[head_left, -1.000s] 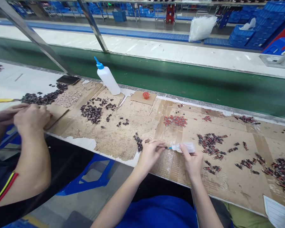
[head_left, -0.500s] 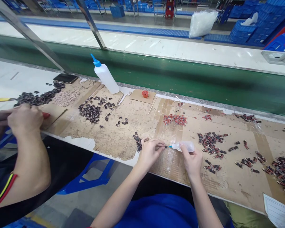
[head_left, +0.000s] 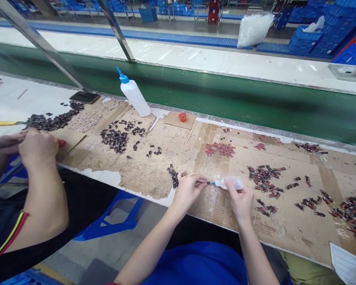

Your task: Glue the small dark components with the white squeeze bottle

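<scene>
Between the fingertips of my left hand (head_left: 192, 186) is a small black part (head_left: 208, 183), pinched and pointing right. My right hand (head_left: 240, 198) is closed around a small clear squeeze bottle (head_left: 230, 183), held on its side. Its thin blue tip (head_left: 213, 183) points left and meets or nearly meets the black part; I cannot tell whether they touch. Just left of my left hand lies a little heap of black parts (head_left: 173, 175). Right of the bottle is a pile of black-and-red parts (head_left: 264, 177). Beyond the hands sits a pile of red parts (head_left: 219, 149).
A large white bottle with a blue nozzle (head_left: 135, 97) stands at the back, near a red cap-like cup (head_left: 182, 117) on cardboard. More black parts (head_left: 114, 140) lie left. A co-worker's hands (head_left: 32, 144) work at far left. A green belt (head_left: 195, 89) runs behind the table.
My hands, the small bottle and the black part keep almost the same pose. The whole view has shifted slightly. At left, the co-worker's hands have moved a little to the right.
</scene>
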{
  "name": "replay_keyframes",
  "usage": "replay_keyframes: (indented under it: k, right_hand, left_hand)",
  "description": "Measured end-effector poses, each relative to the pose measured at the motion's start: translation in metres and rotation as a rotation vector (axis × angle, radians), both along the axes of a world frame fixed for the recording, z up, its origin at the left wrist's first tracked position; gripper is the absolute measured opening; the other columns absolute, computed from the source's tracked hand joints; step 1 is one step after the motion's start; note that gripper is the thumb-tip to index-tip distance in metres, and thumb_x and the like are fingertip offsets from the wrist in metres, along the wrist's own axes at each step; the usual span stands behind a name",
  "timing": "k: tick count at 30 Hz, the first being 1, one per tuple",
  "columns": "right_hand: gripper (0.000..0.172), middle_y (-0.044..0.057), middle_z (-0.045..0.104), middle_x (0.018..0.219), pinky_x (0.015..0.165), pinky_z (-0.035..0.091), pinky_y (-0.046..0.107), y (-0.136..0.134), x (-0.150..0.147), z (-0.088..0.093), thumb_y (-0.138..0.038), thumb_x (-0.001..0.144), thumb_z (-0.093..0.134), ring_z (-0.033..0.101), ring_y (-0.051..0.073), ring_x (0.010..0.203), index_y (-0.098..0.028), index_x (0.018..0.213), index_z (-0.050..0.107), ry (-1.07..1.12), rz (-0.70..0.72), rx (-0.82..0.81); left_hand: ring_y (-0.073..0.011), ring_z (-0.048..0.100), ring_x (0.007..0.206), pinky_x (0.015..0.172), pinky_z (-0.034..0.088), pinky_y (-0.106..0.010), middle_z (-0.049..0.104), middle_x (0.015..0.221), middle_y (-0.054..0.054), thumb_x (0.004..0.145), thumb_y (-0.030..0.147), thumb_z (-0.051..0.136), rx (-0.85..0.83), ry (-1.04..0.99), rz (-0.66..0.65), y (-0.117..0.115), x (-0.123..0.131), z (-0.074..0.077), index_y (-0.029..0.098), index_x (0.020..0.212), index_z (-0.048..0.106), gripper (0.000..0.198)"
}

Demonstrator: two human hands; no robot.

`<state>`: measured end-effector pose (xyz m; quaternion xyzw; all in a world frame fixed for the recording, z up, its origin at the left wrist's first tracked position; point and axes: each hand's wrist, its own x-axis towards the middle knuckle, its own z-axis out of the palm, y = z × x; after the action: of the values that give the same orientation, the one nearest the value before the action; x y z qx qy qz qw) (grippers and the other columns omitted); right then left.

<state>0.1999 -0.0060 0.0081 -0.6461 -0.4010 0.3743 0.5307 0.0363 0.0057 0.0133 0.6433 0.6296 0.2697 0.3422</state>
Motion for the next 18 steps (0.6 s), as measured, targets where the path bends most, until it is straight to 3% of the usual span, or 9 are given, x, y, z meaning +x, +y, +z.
replay_keyframes:
  k: [7,10,14,16,18]
  right_hand:
    - [0.035,0.005,0.069,0.063,0.056,0.048,0.030,0.000,0.006,-0.004,-0.050,0.068,0.069,0.060,0.019,0.058,-0.015,0.064,0.068,-0.030,-0.059,0.014]
    - [0.046,0.008,0.070,0.073,0.061,0.049,0.033,0.002,0.015,-0.002,-0.060,0.066,0.068,0.063,0.022,0.064,-0.015,0.077,0.069,-0.120,-0.049,0.004]
    - [0.069,0.010,0.066,0.078,0.069,0.048,0.040,0.005,0.029,0.013,-0.067,0.067,0.065,0.060,0.027,0.071,-0.016,0.113,0.064,-0.625,-0.044,-0.121]
    - [0.066,0.015,0.063,0.086,0.077,0.045,0.047,0.011,0.030,0.024,-0.068,0.076,0.057,0.058,0.033,0.085,-0.015,0.115,0.065,-0.882,-0.070,-0.092]
    - [0.056,0.019,0.060,0.095,0.084,0.042,0.051,0.024,0.025,0.032,-0.063,0.084,0.050,0.052,0.036,0.097,-0.015,0.109,0.069,-1.030,-0.039,0.058]
  left_hand:
    - [-0.0250,0.064,0.101,0.105,0.024,-0.056,0.077,0.089,-0.002,0.078,0.012,0.068,0.007,0.034,-0.021,0.000,0.002,0.002,0.024,0.081,0.072,0.014]
    - [-0.0243,0.060,0.101,0.102,0.028,-0.052,0.076,0.094,-0.002,0.082,0.009,0.062,0.026,0.083,-0.074,-0.001,0.002,0.001,0.025,0.086,0.073,0.019]
    - [-0.0242,0.057,0.100,0.095,0.037,-0.045,0.073,0.096,-0.004,0.086,0.011,0.055,0.088,0.093,-0.100,-0.002,-0.011,-0.004,0.025,0.089,0.071,0.022]
    - [-0.0240,0.057,0.100,0.092,0.041,-0.042,0.072,0.097,-0.004,0.088,0.012,0.052,0.131,0.054,-0.089,-0.003,-0.021,-0.006,0.025,0.091,0.070,0.022]
    - [-0.0234,0.058,0.100,0.091,0.044,-0.040,0.070,0.097,-0.006,0.089,0.013,0.049,0.176,-0.003,-0.082,-0.003,-0.029,-0.006,0.023,0.094,0.069,0.023]
